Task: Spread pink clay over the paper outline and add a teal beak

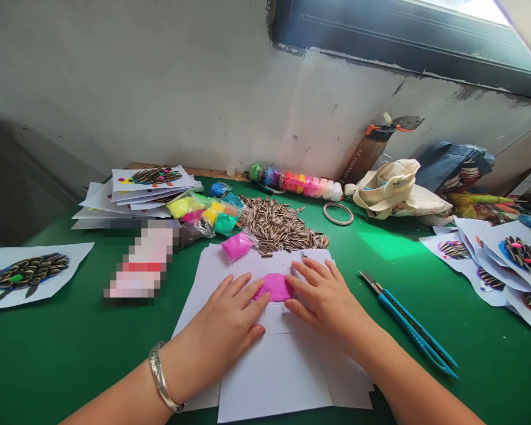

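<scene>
Both hands lie flat and unclenched on a pink clay (274,287) patch: the left hand (228,321) presses its left edge with the fingertips, the right hand (323,298) covers its right edge. Neither grasps anything. A silver bangle (163,378) sits on the left wrist. The clay rests on a stack of white paper (274,372) at the near middle of a green table (71,348).

Just behind the paper lies a heap of striped seeds (283,224), with small bags of coloured clay (212,212) to its left and one pink bag (236,245) touching the paper's far edge. A blue knife (411,324) lies to the right of the paper, apart from it. Finished seed pictures (26,273) lie at the far left, more in a pile (146,183) behind and others (513,260) at the right. A row of clay tubs (296,182) stands along a scuffed white wall (159,82), beside a leaning bottle (367,150) and a cloth bag (393,189). A dark window frame (402,41) runs above.
</scene>
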Action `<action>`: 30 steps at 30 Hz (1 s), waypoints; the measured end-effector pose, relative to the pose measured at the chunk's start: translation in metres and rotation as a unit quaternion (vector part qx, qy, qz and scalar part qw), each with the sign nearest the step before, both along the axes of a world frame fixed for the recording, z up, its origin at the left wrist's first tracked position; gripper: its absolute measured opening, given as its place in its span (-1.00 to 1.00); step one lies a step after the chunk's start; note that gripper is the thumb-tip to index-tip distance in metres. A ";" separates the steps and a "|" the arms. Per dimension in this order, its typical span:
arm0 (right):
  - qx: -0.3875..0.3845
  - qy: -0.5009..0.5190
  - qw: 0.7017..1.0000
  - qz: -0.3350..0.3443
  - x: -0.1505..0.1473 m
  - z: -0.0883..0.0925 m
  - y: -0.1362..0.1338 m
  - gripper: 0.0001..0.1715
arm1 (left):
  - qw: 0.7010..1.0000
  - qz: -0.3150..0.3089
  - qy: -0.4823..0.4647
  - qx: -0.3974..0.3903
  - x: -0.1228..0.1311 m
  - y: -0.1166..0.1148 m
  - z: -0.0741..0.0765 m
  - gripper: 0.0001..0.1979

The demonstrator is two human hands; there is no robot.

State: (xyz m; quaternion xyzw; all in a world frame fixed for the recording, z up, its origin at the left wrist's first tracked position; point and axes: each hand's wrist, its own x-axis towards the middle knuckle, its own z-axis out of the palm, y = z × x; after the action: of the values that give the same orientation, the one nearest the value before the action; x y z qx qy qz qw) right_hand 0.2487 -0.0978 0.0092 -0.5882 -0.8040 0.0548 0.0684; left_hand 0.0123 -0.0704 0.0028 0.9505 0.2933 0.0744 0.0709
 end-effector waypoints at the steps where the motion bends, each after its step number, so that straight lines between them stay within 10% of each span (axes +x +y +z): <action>1: 0.005 -0.004 1.000 0.004 -0.001 -0.001 0.000 -0.60 | 1.000 0.001 -0.003 0.001 0.000 0.000 0.000 -0.54; 30: 0.039 0.044 0.998 0.001 -0.016 -0.019 0.006 -0.48 | 1.000 -0.001 -0.010 0.013 -0.001 0.000 -0.002 -0.51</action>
State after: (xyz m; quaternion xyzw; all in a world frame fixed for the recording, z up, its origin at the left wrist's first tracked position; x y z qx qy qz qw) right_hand 0.2330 -0.0914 -0.0097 -0.5812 -0.8023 0.0493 0.1269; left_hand 0.0117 -0.0706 0.0013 0.9507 0.2909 0.0878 0.0619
